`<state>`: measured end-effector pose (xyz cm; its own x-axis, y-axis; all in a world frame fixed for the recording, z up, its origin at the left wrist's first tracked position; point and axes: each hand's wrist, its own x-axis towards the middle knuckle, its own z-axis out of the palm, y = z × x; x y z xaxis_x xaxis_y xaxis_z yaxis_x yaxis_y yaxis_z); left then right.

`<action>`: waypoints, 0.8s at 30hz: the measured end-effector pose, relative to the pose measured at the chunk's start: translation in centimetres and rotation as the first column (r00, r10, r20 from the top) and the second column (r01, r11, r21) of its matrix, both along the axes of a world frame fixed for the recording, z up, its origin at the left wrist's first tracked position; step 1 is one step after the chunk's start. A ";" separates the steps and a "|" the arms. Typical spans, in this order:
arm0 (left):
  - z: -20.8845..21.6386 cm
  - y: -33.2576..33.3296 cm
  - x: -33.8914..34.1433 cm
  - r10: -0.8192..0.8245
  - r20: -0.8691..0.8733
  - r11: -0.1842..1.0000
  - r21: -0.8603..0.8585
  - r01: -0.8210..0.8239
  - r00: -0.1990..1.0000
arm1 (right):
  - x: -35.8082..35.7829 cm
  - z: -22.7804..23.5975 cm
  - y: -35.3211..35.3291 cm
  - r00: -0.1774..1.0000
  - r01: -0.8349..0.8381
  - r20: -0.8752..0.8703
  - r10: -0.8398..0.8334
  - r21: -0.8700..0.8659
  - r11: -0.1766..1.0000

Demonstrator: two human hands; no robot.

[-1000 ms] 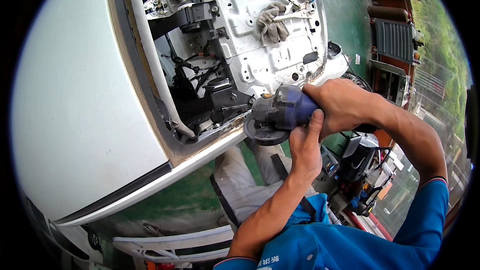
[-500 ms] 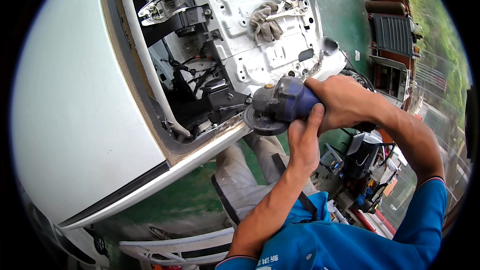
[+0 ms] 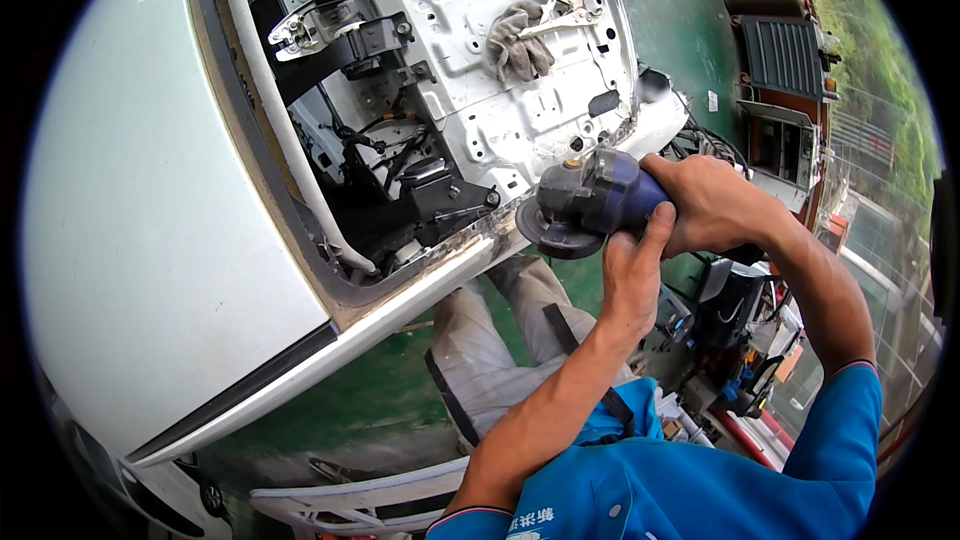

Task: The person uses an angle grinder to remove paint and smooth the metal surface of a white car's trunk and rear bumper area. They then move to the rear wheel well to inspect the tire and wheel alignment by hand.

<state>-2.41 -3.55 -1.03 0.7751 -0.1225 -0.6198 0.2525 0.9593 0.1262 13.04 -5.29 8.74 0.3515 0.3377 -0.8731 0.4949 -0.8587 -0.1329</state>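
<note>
Both my hands grip a blue and dark-grey angle grinder (image 3: pixel 600 190). My right hand (image 3: pixel 715 202) is wrapped round its body from above. My left hand (image 3: pixel 632 278) holds it from below, the thumb pressed against the blue housing. The grinder's disc and guard (image 3: pixel 560 238) are at the outer edge of the white car body's sill (image 3: pixel 465 258); whether the disc touches the metal I cannot tell. Scraped, bare metal (image 3: pixel 490 230) shows along the sill beside the disc.
Inside the body, a grey glove (image 3: pixel 520 45) and locking pliers (image 3: pixel 562 20) lie on the white floor panel (image 3: pixel 460 0). A black seat-belt mechanism (image 3: pixel 375 50) and wiring are farther left. Below, a white bumper (image 3: pixel 370 490) rests on the green floor (image 3: pixel 340 410).
My hands have moved the grinder to the right along the sill, away from the black bracket. More of the scraped metal is now visible. The whole view has shifted slightly.
</note>
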 end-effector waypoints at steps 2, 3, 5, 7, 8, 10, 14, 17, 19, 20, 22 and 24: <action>0.0 -0.1 -0.2 0.006 -0.016 0.999 -0.040 -0.007 1.000 | 0.1 -0.1 0.2 0.999 -0.029 -0.023 0.029 -0.024 0.999; 0.0 -0.2 -0.3 0.011 -0.025 0.998 -0.057 -0.012 1.000 | 0.1 -0.1 0.5 0.999 -0.043 -0.033 0.042 -0.035 0.998; 0.1 0.0 -0.3 0.021 -0.043 0.996 -0.089 -0.025 0.999 | 0.2 -0.2 0.7 0.997 -0.071 -0.042 0.070 -0.033 0.997; 0.1 0.3 -0.3 0.049 -0.034 0.991 -0.120 -0.053 0.998 | 0.3 -0.5 0.8 0.994 -0.097 -0.043 0.097 -0.008 0.995; 0.1 0.4 -0.2 0.062 -0.030 0.989 -0.136 -0.066 0.998 | 0.3 -0.5 1.1 0.993 -0.111 -0.044 0.110 -0.017 0.994; 0.2 0.7 -0.1 0.095 -0.039 0.982 -0.161 -0.100 0.995 | 0.5 -0.4 2.0 0.990 -0.138 -0.047 0.136 -0.036 0.990; 0.1 1.4 0.0 0.148 -0.053 0.965 -0.213 -0.156 0.988 | 0.6 -0.6 3.6 0.980 -0.195 -0.055 0.192 -0.068 0.978; -0.2 1.7 -0.3 0.181 -0.060 0.947 -0.257 -0.191 0.982 | 0.5 -0.8 4.5 0.968 -0.247 -0.051 0.244 -0.063 0.967; -0.2 2.2 -0.6 0.211 -0.047 0.946 -0.243 -0.216 0.976 | 0.2 -0.9 4.9 0.959 -0.283 -0.041 0.282 -0.040 0.958; -0.1 2.4 -0.7 0.226 -0.041 0.944 -0.235 -0.229 0.973 | 0.1 -1.0 5.3 0.955 -0.295 -0.038 0.293 -0.044 0.955; -0.3 2.6 -0.9 0.229 -0.035 0.940 -0.251 -0.230 0.973 | -0.1 -1.0 5.9 0.950 -0.313 -0.029 0.312 -0.053 0.948; -0.5 2.6 -1.0 0.224 -0.019 0.936 -0.276 -0.220 0.974 | 0.0 -0.7 6.1 0.947 -0.320 -0.016 0.320 -0.071 0.945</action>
<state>-3.40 -0.99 -1.56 0.8097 -0.1107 -0.5763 0.0293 0.9885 -0.1487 13.02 0.80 7.99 0.2313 0.3687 -0.9003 0.7449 -0.6624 -0.0799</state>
